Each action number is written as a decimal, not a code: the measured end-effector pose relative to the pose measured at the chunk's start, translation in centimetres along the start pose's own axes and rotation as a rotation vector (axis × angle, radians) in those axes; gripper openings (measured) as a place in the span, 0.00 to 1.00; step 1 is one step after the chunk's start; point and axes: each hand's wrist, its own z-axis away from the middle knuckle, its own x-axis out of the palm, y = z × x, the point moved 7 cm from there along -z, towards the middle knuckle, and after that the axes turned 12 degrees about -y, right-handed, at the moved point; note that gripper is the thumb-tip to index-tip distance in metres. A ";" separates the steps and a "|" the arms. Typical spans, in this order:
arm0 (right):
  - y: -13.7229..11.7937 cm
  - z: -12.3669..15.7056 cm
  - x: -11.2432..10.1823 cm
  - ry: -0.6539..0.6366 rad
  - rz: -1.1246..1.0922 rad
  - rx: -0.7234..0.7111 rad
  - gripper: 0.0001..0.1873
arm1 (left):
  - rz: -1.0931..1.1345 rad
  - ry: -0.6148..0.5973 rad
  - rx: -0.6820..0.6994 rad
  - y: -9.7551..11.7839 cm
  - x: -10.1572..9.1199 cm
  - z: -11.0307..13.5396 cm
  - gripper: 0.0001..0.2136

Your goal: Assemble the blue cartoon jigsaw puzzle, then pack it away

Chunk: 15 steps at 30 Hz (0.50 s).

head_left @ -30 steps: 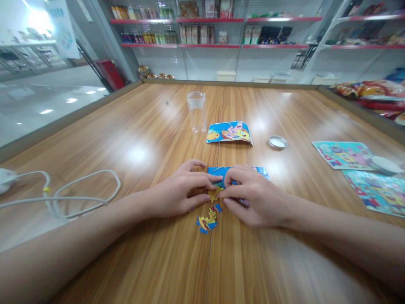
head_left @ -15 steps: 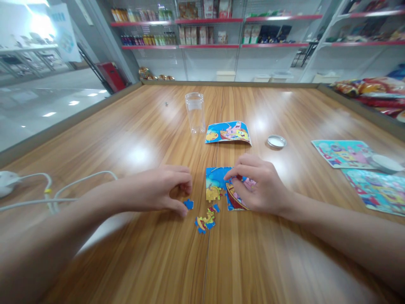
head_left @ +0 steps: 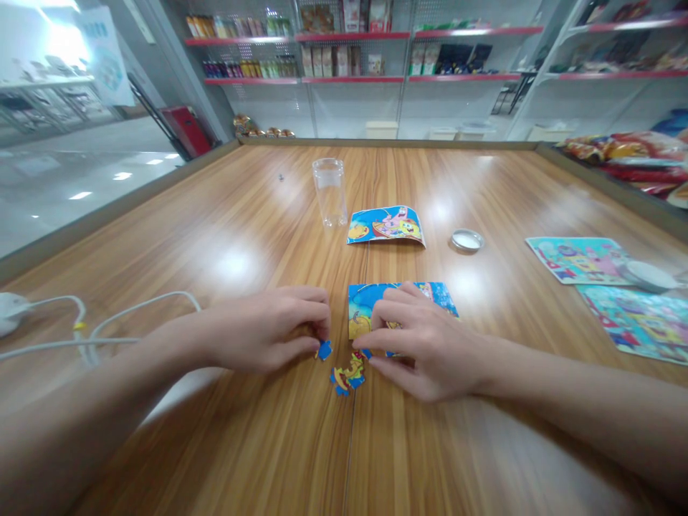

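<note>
My left hand [head_left: 274, 326] has its thumb and curled fingers closed at a small blue puzzle piece [head_left: 325, 350] on the table. My right hand [head_left: 422, 340] reaches over the partly joined jigsaw puzzle [head_left: 362, 297], hiding much of its middle and lower part. Its thumb and forefinger lie on either side of another blue puzzle piece [head_left: 366, 353], mostly covered. Just below, loose yellow and blue puzzle pieces [head_left: 348, 376] lie close together. Behind the puzzle, a slightly curled picture sheet [head_left: 385, 225] shows cartoon figures in a boat.
A clear plastic cup [head_left: 330, 193] stands behind, left of the sheet. One round lid [head_left: 467, 241] lies to the right. Two more picture cards [head_left: 577, 259] with a white lid [head_left: 650, 275] sit farther right. White cables [head_left: 140, 304] run along the left side.
My right hand has moved left and down from the boat part of the puzzle to the lower left pieces. My left fingers have closed in on the blue piece, which has shifted slightly right.
</note>
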 end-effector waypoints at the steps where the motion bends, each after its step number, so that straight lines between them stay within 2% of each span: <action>1: -0.3 -0.1 0.2 -0.025 0.013 -0.007 0.10 | -0.008 0.030 0.017 0.2 -0.1 0.0 0.05; 4: -0.5 -0.3 0.4 -0.054 0.017 -0.009 0.10 | -0.024 0.146 0.086 0.8 -0.5 0.2 0.06; 6: -0.5 -0.3 0.5 -0.059 0.001 -0.012 0.09 | -0.029 0.180 0.137 1.2 -0.5 0.1 0.05; 12: 0.1 -0.1 0.3 -0.034 -0.090 -0.014 0.08 | -0.003 0.093 0.245 2.3 1.0 -0.8 0.11; 15: 0.8 0.2 0.2 -0.036 -0.116 0.038 0.08 | -0.011 0.060 0.251 2.6 1.3 -0.9 0.07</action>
